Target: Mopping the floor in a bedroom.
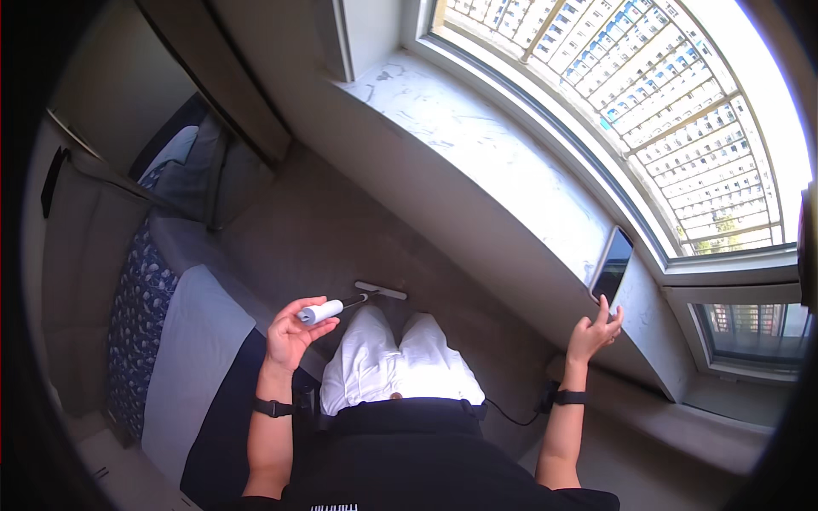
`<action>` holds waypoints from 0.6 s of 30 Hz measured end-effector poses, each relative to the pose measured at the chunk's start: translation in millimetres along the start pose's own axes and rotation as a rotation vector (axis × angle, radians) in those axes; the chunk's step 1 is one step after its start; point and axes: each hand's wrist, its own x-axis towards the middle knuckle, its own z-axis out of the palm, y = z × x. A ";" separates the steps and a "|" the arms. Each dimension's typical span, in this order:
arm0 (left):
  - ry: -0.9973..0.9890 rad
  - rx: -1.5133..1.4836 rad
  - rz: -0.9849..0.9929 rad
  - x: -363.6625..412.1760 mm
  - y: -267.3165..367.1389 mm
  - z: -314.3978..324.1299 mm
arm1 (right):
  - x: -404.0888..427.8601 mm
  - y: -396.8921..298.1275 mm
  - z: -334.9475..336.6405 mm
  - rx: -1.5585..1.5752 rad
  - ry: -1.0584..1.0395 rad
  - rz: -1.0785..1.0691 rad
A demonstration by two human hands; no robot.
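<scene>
My left hand (295, 332) grips the white handle (321, 312) of a long-handled T-shaped tool that looks like a squeegee. Its thin dark pole (353, 300) runs down to a white crossbar head (381, 290) low over the floor, beyond my knees. Whether the head touches the floor I cannot tell. On the marble-patterned windowsill (473, 147) to my right lies a smartphone (612, 265) with a dark screen. My right hand (593, 332) is at the phone's near end, index finger extended to its lower edge, the other fingers partly curled, holding nothing.
A window (607, 83) with outside bars rises above the sill. On the left stands a bed with blue patterned bedding (144, 294) and a pale grey cover (198, 332). Brown floor (307, 217) lies between bed and sill wall. A black cable (511, 418) hangs by my right side.
</scene>
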 end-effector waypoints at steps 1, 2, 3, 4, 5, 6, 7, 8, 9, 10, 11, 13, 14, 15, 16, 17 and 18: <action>0.000 -0.075 -0.026 -1.4 -0.8 -7.1 | -0.5 2.0 1.6 -0.012 0.007 0.004; 0.119 -0.131 -0.087 -0.4 -0.6 -13.2 | -0.8 0.5 1.8 -0.025 0.012 0.010; 0.233 -0.181 -0.214 1.6 2.6 -17.2 | -0.8 0.3 3.4 -0.044 0.023 0.017; 0.268 -0.061 -0.225 2.4 -0.9 -29.5 | -1.0 2.6 6.2 -0.034 0.022 0.024; 0.302 0.057 -0.241 2.7 -3.8 -40.8 | -1.0 2.1 9.3 -0.038 0.027 0.027; 0.306 0.026 -0.261 5.2 -0.8 -42.1 | -1.3 4.4 11.9 -0.038 0.045 0.027; 0.288 0.040 -0.272 6.7 0.9 -45.8 | -1.6 4.4 13.9 -0.037 0.063 0.025; 0.320 0.041 -0.321 7.8 -2.2 -51.4 | -3.0 3.5 14.8 -0.037 0.080 0.024; 0.345 0.038 -0.368 10.4 -4.0 -55.6 | -3.0 1.8 16.4 -0.034 0.079 0.015; 0.317 0.007 -0.487 12.2 1.3 -57.0 | -3.9 1.1 18.4 -0.052 0.099 0.029; 0.268 -0.052 -0.576 17.3 -4.8 -69.9 | -4.2 1.3 20.2 -0.071 0.119 0.042; 0.274 -0.145 -0.813 30.8 -20.3 -96.9 | -3.0 -0.4 21.3 -0.064 0.125 0.031; 0.278 -0.150 -0.816 36.9 -28.3 -107.1 | -2.1 -2.5 20.8 -0.069 0.139 0.031; 0.258 -0.043 -0.780 44.5 -31.2 -108.9 | 0.1 -4.2 20.7 -0.076 0.156 0.033; 0.238 0.064 -0.741 49.7 -33.7 -110.7 | 1.5 -4.2 20.7 -0.079 0.154 0.030; 0.239 0.061 -0.744 53.9 -35.3 -112.3 | 1.9 -2.7 20.4 -0.062 0.133 0.037; 0.214 0.030 -0.729 59.1 -31.1 -107.7 | 2.7 -2.2 20.4 -0.043 0.113 0.043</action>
